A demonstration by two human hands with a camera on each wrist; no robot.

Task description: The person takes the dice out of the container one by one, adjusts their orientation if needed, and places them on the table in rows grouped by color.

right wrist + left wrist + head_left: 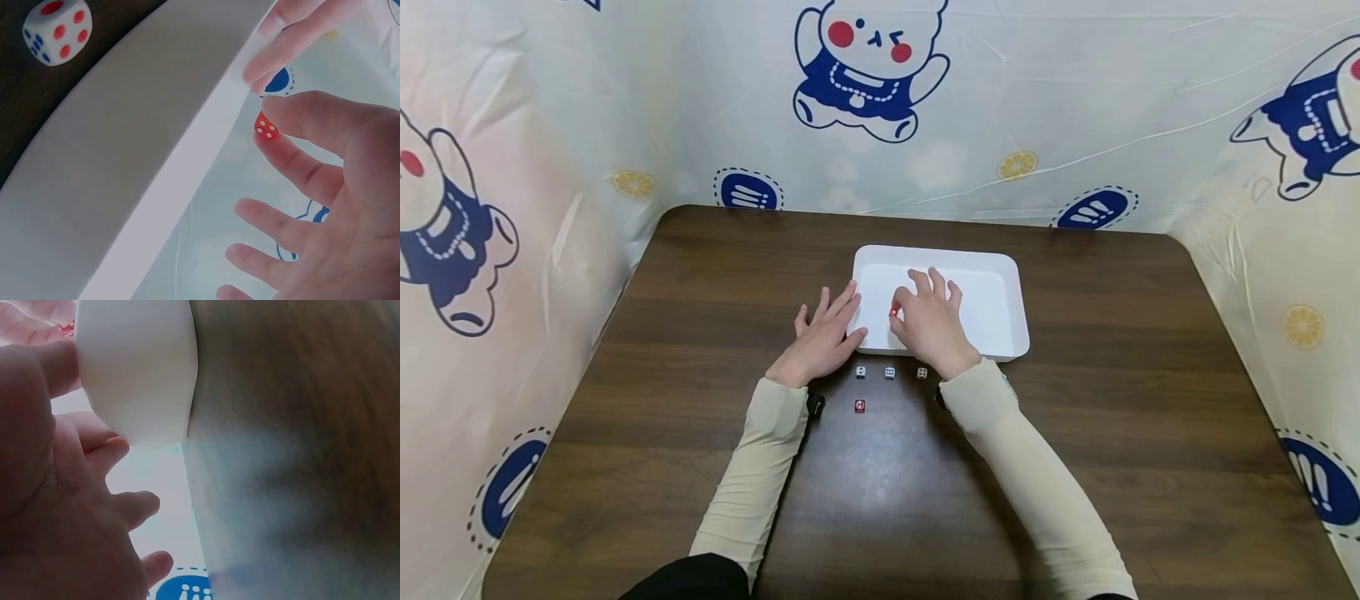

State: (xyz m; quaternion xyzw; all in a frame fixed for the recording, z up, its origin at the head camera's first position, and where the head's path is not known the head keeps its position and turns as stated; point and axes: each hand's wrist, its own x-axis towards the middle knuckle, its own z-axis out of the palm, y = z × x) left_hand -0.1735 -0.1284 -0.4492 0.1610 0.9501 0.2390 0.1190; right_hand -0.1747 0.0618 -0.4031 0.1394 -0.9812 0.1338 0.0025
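Note:
My right hand point(934, 325) pinches a small red die point(267, 127) between thumb and index finger, over the left part of a white tray point(992, 304); its other fingers are spread. My left hand point(823, 340) lies at the tray's left edge with fingers extended and fingertips right at the rim. In front of the tray, three white dice stand in a row on the table: a left one point(861, 372), a middle one point(890, 373) and a right one point(922, 372). A second red die point(860, 406) sits below the left white one.
The tray rests on a dark brown wooden table point(700, 333). A pale curtain point(700, 100) printed with cartoon figures hangs around the back and sides. Both forearms, in cream sleeves, reach in from the table's near side.

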